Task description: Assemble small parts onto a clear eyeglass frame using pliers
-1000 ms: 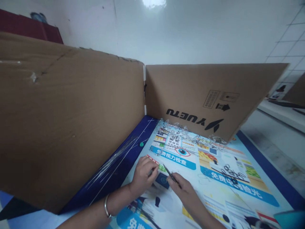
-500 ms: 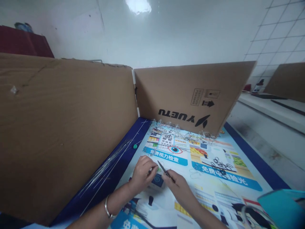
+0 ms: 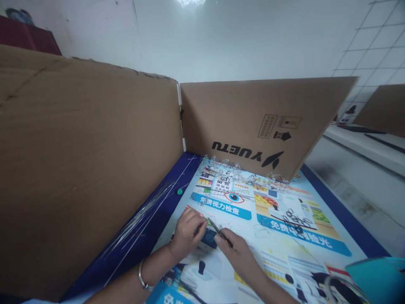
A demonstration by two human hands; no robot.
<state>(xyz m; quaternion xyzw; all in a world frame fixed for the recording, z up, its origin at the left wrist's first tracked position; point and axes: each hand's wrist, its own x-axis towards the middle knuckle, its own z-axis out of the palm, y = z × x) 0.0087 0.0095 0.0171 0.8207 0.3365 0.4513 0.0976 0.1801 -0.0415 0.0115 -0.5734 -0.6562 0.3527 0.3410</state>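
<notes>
My right hand (image 3: pixel 236 250) grips dark pointed tweezers (image 3: pixel 216 228), their tip slanting up and left toward my other hand. Fingers pinched together, my left hand (image 3: pixel 188 229) sits just to the left of that tip; whatever is between its fingertips is too small to make out. A silver bangle (image 3: pixel 142 276) circles the left wrist. Both hands are over the printed poster sheet (image 3: pixel 221 270) covering the table. Farther right lies a small heap of black rings (image 3: pixel 295 223).
Cardboard panels (image 3: pixel 91 169) stand along the left and back (image 3: pixel 240 109). Clear glittering pieces (image 3: pixel 230 166) line the foot of the back panel. Thin metal wires (image 3: pixel 144 219) lie on the blue border at left, near a green bit (image 3: pixel 179 191). A teal object (image 3: pixel 378 276) sits at lower right.
The camera view has shifted slightly. The tweezers' tip has come closer to the left fingertips, and both hands keep their grips.
</notes>
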